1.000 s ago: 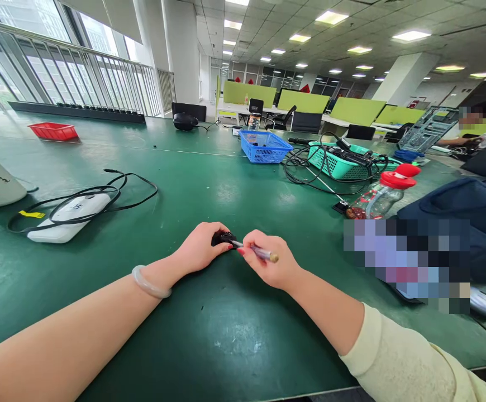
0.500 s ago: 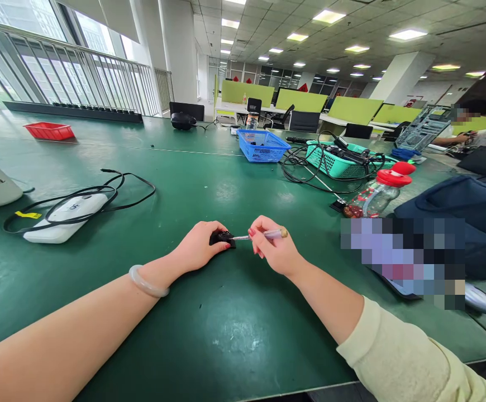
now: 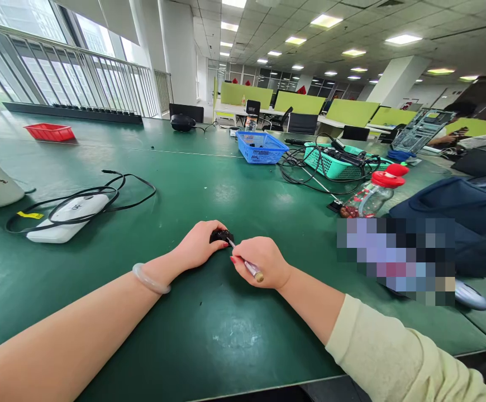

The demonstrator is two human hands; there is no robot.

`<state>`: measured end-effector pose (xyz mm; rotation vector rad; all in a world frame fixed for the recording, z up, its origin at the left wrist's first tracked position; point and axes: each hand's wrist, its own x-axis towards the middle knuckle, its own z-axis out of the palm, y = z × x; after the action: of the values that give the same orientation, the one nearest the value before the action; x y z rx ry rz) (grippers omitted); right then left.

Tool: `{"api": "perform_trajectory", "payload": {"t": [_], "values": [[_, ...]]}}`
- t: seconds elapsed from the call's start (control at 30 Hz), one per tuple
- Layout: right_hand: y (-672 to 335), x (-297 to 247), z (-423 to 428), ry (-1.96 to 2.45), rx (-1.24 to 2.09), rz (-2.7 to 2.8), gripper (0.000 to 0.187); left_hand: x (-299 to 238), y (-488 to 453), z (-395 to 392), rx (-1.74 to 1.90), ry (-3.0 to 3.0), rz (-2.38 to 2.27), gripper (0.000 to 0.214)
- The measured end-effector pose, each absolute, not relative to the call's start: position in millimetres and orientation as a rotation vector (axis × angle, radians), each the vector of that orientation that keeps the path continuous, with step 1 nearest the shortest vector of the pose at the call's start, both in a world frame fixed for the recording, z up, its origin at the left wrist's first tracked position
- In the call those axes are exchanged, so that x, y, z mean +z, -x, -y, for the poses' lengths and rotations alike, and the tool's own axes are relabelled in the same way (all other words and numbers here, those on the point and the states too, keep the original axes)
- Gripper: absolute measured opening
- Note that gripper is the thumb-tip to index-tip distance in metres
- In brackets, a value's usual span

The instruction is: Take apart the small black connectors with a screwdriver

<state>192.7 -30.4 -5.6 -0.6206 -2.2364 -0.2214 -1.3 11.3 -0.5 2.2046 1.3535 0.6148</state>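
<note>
On the green table (image 3: 171, 167), my left hand (image 3: 196, 243) is closed on a small black part (image 3: 223, 235), thumb in front and fingers behind, so much of the part is hidden. My right hand (image 3: 263, 259) is wrapped round a slim screwdriver (image 3: 253, 271) with a lilac handle and a brass-coloured end. Its thin shaft slants up to the left, and the tip meets the black part beside my left thumb. The handle end points down towards me. Exactly what the tip touches is too small to tell.
To the left lie a white device (image 3: 67, 219) with a black cable and a red tray (image 3: 50, 132). Farther back are a blue basket (image 3: 262, 152) and a green basket (image 3: 329, 164) with cables. A red-lidded bottle (image 3: 371, 195) and a dark bag (image 3: 439, 223) stand right. Another person sits far right.
My right hand has moved left and towards me. The screwdriver has swung from nearly level to a steep slant, its handle end now lower. My left hand stays on the black part.
</note>
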Motion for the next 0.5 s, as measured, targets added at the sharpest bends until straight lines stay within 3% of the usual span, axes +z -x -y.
{"api": "perform_trajectory", "payload": {"t": [0.2, 0.3, 0.43, 0.5], "values": [[-182, -10, 36, 0.598, -0.357, 2.230, 0.023, 1, 1, -11, 0.631, -2.188, -1.364, 0.022], [-191, -11, 24, 0.722, 0.027, 2.011, 0.018, 2, 2, -11, 0.621, -2.182, -1.352, 0.022], [-222, -14, -11, 1.000, 0.885, 1.034, 0.029, 1, 4, -13, 0.575, -2.181, -1.354, 0.026], [-238, -15, -26, 1.002, 1.006, 0.934, 0.032, 1, 5, -13, 0.554, -2.188, -1.351, 0.030]]}}
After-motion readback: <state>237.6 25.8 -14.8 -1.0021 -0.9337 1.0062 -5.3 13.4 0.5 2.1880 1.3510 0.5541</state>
